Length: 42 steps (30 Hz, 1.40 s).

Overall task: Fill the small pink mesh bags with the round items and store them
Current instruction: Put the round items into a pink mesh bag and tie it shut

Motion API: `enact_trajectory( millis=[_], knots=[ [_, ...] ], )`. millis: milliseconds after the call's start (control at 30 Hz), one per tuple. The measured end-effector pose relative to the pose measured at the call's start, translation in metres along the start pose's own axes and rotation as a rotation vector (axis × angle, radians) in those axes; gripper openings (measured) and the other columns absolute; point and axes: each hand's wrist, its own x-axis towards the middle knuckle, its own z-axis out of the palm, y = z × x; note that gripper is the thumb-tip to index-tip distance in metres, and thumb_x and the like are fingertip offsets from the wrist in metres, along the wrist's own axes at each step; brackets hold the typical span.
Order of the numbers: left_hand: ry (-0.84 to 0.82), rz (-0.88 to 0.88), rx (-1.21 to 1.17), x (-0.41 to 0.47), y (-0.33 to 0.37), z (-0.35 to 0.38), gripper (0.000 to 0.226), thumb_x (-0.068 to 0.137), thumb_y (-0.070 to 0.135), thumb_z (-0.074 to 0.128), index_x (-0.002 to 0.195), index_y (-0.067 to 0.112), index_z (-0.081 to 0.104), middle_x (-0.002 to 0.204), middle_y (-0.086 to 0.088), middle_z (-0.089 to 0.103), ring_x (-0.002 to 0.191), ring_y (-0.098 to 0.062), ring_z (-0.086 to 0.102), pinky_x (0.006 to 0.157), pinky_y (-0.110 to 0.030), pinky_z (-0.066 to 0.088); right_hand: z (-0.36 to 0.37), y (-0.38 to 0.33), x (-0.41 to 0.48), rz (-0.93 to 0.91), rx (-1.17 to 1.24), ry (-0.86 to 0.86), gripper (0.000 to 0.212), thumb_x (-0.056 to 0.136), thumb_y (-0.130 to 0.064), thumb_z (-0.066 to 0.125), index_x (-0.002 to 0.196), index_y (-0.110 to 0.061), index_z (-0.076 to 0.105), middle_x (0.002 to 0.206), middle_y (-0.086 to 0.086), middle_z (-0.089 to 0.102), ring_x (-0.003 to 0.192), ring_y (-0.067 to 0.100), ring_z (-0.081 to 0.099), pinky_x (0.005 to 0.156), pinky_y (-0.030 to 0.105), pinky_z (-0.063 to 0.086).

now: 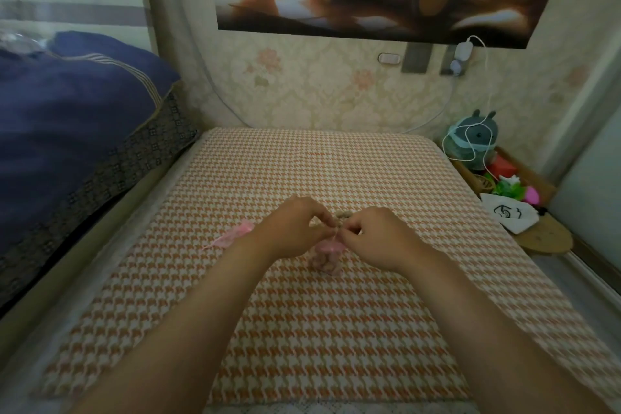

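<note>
Pinching the thin drawstring [336,235] at the neck of the filled pink mesh bag [327,257] from both sides: with the left hand [295,228] just left of the neck, curled narrow onto the cord, and with the right hand [373,239] just right of it, closed the same way. Appears to rest the bag's bottom on the houndstooth-covered bench [302,329], straight below the two pinches. Looks like mid-cinch, judging by the gathered neck; cannot tell through the blur whether fully drawn shut.

Risks from here:

- Could tip the bag by pulling harder to one side, with nothing under it but its own lumpy load.
- Could spill the contents by letting go before closing the neck completely.
- Could lose the cord from the fingertips, or strain it, by tugging sharply on so thin a string.
- Could nudge the loose round items [342,214] just behind the bag, half hidden by the fingers, and send them rolling off across the bench.
- Could sweep away the empty pink mesh bag [235,233], lying flat to the left of the filled bag and close against the left wrist, by shifting that forearm carelessly.
</note>
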Motion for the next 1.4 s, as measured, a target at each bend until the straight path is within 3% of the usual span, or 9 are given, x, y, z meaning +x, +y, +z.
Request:
enact_trajectory(
  millis=[100,333,500,567,733,900,1067,1300,1400],
  knots=[
    [-0.032,-0.064,-0.083,0.000,0.001,-0.001,0.012,0.087,0.029,0.069,0.097,0.026,0.074,0.096,0.015,0.067,0.094,-0.004,0.059,0.086,-0.026,0.048,0.001,-0.001,-0.001,-0.013,0.011,0.008,0.042,0.092,-0.039,0.058,0.057,-0.016,0.056,0.050,-0.002,0.050,0.046,0.013,0.042,0.048,0.034,0.033],
    [0.151,-0.131,-0.087,0.010,-0.018,0.000,0.021,0.095,0.010,0.055,0.108,0.018,0.069,0.106,0.004,0.069,0.094,-0.010,0.062,0.087,-0.027,0.050,0.001,0.002,0.003,-0.029,0.003,0.026,0.044,0.091,-0.035,0.058,0.054,-0.014,0.052,0.049,-0.001,0.047,0.046,0.015,0.039,0.050,0.035,0.033],
    [0.059,-0.170,0.020,0.012,-0.042,0.018,0.029,0.094,0.009,0.055,0.117,0.020,0.069,0.123,0.001,0.065,0.103,-0.012,0.059,0.088,-0.020,0.041,0.003,0.006,0.004,-0.034,0.022,0.026,0.041,0.093,-0.034,0.056,0.060,-0.010,0.059,0.051,0.004,0.051,0.046,0.015,0.038,0.050,0.034,0.032],
    [0.019,-0.167,0.005,0.014,-0.043,0.023,0.027,0.093,0.014,0.059,0.117,0.019,0.070,0.120,0.000,0.066,0.099,-0.013,0.059,0.086,-0.022,0.043,0.004,0.007,0.005,-0.044,0.026,0.036,0.044,0.094,-0.035,0.057,0.055,-0.014,0.053,0.049,0.000,0.047,0.045,0.014,0.037,0.050,0.034,0.032],
    [-0.043,-0.118,0.057,0.019,-0.048,0.036,0.031,0.089,0.013,0.058,0.111,0.028,0.072,0.110,0.004,0.071,0.098,-0.016,0.064,0.086,-0.034,0.053,0.004,0.005,0.007,-0.065,0.025,0.045,0.047,0.094,-0.041,0.054,0.055,-0.016,0.052,0.058,0.006,0.058,0.047,0.015,0.043,0.050,0.033,0.036],
    [0.018,-0.150,-0.004,0.022,-0.050,0.039,0.014,0.087,0.010,0.065,0.093,0.018,0.074,0.085,0.009,0.067,0.079,-0.009,0.061,0.076,-0.025,0.051,0.007,0.008,0.009,-0.050,0.032,0.052,0.043,0.095,-0.037,0.055,0.060,-0.014,0.061,0.061,0.001,0.061,0.050,0.017,0.050,0.052,0.041,0.046],
    [0.068,-0.176,-0.062,0.017,-0.050,0.033,0.013,0.086,0.011,0.069,0.098,0.011,0.070,0.094,-0.002,0.069,0.086,-0.016,0.063,0.079,-0.027,0.052,0.006,0.007,0.008,-0.038,0.031,0.042,0.040,0.096,-0.037,0.056,0.064,-0.015,0.065,0.067,0.004,0.066,0.056,0.025,0.058,0.059,0.046,0.052],
    [0.163,-0.153,-0.263,0.012,-0.016,-0.001,0.011,0.085,0.016,0.073,0.095,0.020,0.072,0.085,0.010,0.068,0.078,-0.001,0.064,0.069,-0.012,0.049,0.006,0.005,0.006,-0.020,0.016,0.032,0.044,0.094,-0.038,0.055,0.056,-0.015,0.054,0.055,0.003,0.055,0.049,0.017,0.045,0.051,0.037,0.039],
    [0.150,-0.076,-0.289,0.008,0.002,-0.005,0.010,0.082,0.016,0.076,0.090,0.019,0.072,0.077,0.014,0.067,0.069,0.008,0.061,0.066,-0.007,0.047,0.003,0.002,0.005,-0.002,0.006,0.025,0.038,0.092,-0.038,0.056,0.064,-0.013,0.062,0.058,0.004,0.059,0.049,0.014,0.047,0.052,0.039,0.041]
  ],
)
